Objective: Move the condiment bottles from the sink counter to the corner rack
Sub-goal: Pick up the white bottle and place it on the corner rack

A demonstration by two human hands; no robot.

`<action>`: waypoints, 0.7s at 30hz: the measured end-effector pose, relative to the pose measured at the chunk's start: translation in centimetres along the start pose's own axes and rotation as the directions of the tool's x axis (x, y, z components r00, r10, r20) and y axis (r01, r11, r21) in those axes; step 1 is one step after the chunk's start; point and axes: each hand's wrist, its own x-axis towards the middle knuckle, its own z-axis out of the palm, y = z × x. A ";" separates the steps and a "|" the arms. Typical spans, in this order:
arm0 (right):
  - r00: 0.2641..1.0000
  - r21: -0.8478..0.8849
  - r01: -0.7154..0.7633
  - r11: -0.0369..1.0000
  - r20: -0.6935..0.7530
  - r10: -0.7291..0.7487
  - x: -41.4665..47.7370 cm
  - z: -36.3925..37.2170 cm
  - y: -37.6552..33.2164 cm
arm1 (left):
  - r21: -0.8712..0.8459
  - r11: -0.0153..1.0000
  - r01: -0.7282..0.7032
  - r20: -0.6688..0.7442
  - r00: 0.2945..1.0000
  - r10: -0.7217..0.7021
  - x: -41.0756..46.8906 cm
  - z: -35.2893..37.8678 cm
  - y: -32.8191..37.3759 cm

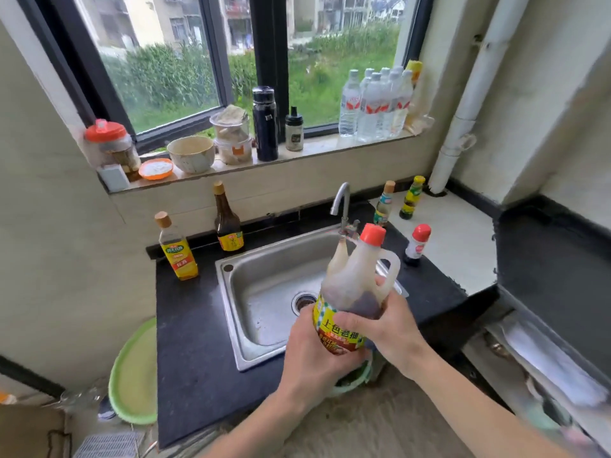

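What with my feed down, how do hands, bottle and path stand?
Gripping soy sauce jug with left hand and right hand. Jug near upright above sink. Faucet close behind; rack not in view.

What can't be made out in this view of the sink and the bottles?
Head view: the base and lower label of the red-capped jug, covered by the left hand and right hand gripping it.
The green object below the jug, mostly hidden by hands and jug.
Small print on the yellow-labelled bottle, too small.
The lower right corner, blurred and cut off by the frame.
The corner rack: not recognisable anywhere.
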 end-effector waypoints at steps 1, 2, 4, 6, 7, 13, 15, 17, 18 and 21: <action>0.999 0.007 0.015 1.000 -0.040 -0.014 -0.3 -1.7 0.1 | 0.024 1.000 -0.005 0.062 0.998 0.004 0.2 1.2 0.8; 0.996 0.009 0.027 1.000 -0.086 -0.027 -0.8 -3.4 0.3 | 0.046 0.999 -0.008 0.150 0.989 0.002 0.5 2.2 1.4; 0.981 0.002 0.060 0.998 -0.183 -0.058 -1.8 -6.7 0.9 | 0.069 0.998 -0.010 0.367 0.930 -0.016 1.4 3.9 2.3; 0.961 -0.019 0.072 0.997 -0.265 -0.075 -3.2 -9.7 1.6 | 0.090 0.996 -0.012 0.547 0.836 -0.039 2.4 5.5 2.7; 0.948 -0.033 0.072 0.997 -0.308 -0.079 -3.9 -11.1 1.9 | 0.129 0.991 -0.027 0.599 0.799 -0.056 2.9 6.3 3.0; 0.794 -0.139 -0.044 0.989 -0.606 -0.050 -8.1 -19.3 5.0 | 0.202 0.973 0.111 0.564 0.799 -0.208 5.1 10.4 3.0; 0.716 -0.145 -0.110 0.983 -0.698 -0.023 -9.5 -21.5 6.0 | 0.193 0.971 0.144 0.505 0.834 -0.224 6.3 12.0 2.5; 0.613 -0.131 -0.179 0.975 -0.790 0.007 -11.0 -23.6 6.8 | 0.194 0.967 0.166 0.494 0.835 -0.242 7.8 13.9 2.2; 0.560 -0.123 -0.212 0.970 -0.828 0.017 -11.7 -24.6 7.1 | 0.189 0.967 0.171 0.505 0.827 -0.245 8.7 15.0 2.2; 0.408 -0.079 -0.275 0.958 -0.912 0.042 -13.6 -27.6 7.5 | 0.169 0.973 0.160 0.582 0.780 -0.230 11.0 18.4 2.8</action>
